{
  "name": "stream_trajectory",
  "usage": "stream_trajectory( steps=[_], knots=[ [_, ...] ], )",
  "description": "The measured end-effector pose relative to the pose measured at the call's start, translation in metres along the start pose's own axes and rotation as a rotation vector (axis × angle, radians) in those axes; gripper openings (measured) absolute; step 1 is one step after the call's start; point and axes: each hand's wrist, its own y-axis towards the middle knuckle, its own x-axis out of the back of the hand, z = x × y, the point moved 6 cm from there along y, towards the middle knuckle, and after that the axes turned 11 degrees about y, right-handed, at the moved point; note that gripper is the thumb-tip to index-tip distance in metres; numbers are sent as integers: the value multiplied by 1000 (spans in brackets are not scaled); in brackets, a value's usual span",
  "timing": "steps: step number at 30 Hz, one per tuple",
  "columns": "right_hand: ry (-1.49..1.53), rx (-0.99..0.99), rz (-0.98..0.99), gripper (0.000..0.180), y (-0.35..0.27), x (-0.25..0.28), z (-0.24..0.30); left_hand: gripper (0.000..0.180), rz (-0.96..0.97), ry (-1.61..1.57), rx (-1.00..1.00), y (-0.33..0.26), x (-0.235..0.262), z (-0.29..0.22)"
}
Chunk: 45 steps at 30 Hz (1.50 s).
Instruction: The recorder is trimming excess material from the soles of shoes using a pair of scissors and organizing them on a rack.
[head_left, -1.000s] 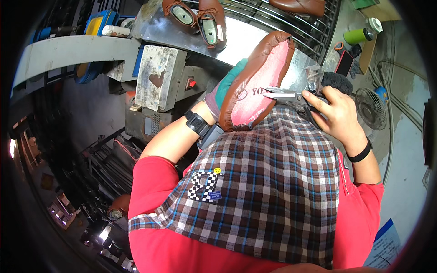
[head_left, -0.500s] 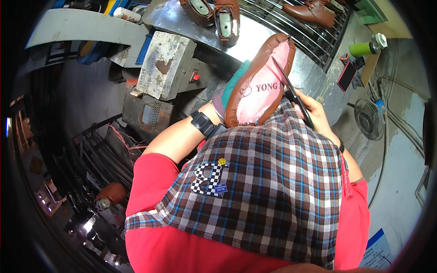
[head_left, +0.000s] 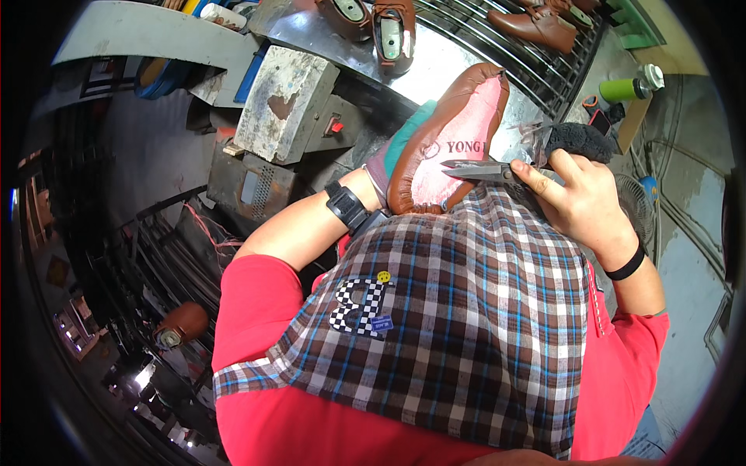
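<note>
Left hand [head_left: 381, 167], gloved and mostly hidden, grips the brown shoe upper [head_left: 451, 140] from behind, pink insole facing up; right hand [head_left: 579, 198] is clenched around the pliers [head_left: 478, 168], tips resting on the insole; shoe held above the plaid apron [head_left: 466, 311], near the metal tabletop [head_left: 435, 66].
</note>
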Motion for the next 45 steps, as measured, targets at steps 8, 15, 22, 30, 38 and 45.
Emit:
stream_trajectory(
  steps=[8, 15, 22, 30, 38, 45],
  knots=[
    [1559, -670, -643, 45, -21, -128, -20, 45, -11, 22, -63, -12, -35, -44],
    [1980, -868, -627, 31, 4, -86, -49, 49, -77, 117, 32, -42, -27, -118],
    [1906, -957, -509, 38, 18, -103, 14, 89, -429, 1329, -426, -164, -29, -229],
    [1730, -873, -326, 41, 68, -118, 134, 92, -963, 1947, -175, -424, 49, -331],
    [1762, -1050, -313, 22, 83, -167, 84, 82, -917, 2357, 222, -527, 170, -389],
    [1752, -1058, -292, 30, 51, -175, -52, 69, -1065, 2050, 959, -511, 233, -363]
  ],
)
